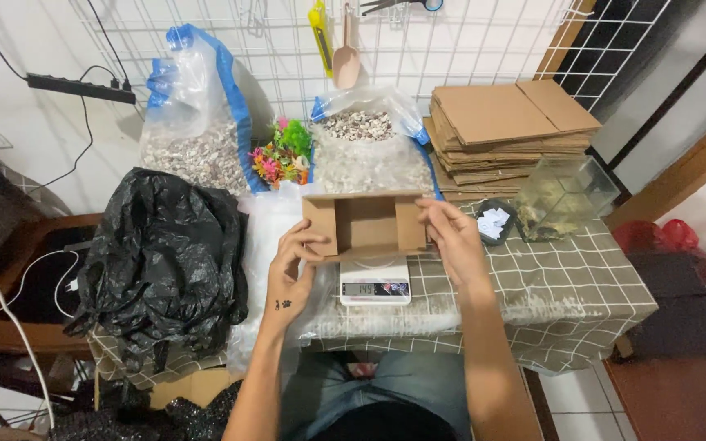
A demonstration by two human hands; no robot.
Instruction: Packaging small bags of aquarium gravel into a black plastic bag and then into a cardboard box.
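While perched on the scale (pixel 375 280), small open box (pixel 365 225): held at both sides, flaps up, mouth toward camera.

Head view, hands:
- Left hand (pixel 292 265): half curled, thumb and fingertips (pixel 318 238) pinching left flap of box; palm off the table. Gripping box, not closed to a fist.
- Right hand (pixel 453 237): fingers extended and lightly bent, pressed along right flap and rim; steadying more than clamping.

Head view, position of box: centre of table (pixel 582 286), resting on or just above scale platform, display visible below it. Behind: open bag of pebbles (pixel 365 147), second pebble bag (pixel 198 139) to the left, plastic plants (pixel 281 157) between them. Right: stack of flat cardboard (pixel 508 131), clear tank (pixel 565 196), small black tray (pixel 496 222). Left: black bag (pixel 165 253), clear plastic sheet (pixel 267 245) partly under left hand.

Head view, risks, as judgement only:
- Hand pressure on flaps likely to falsify scale reading; cause: both hands bearing on box.
- Box wider than platform; possible tipping off the edge if released unevenly.
- Flaps unsecured; possible collapse inward under pinch.
- Clear plastic near scale; possible snag or drag against platform, disturbing reading.
- Pebble bag open and leaning close behind; possible spill onto box or scale if nudged.
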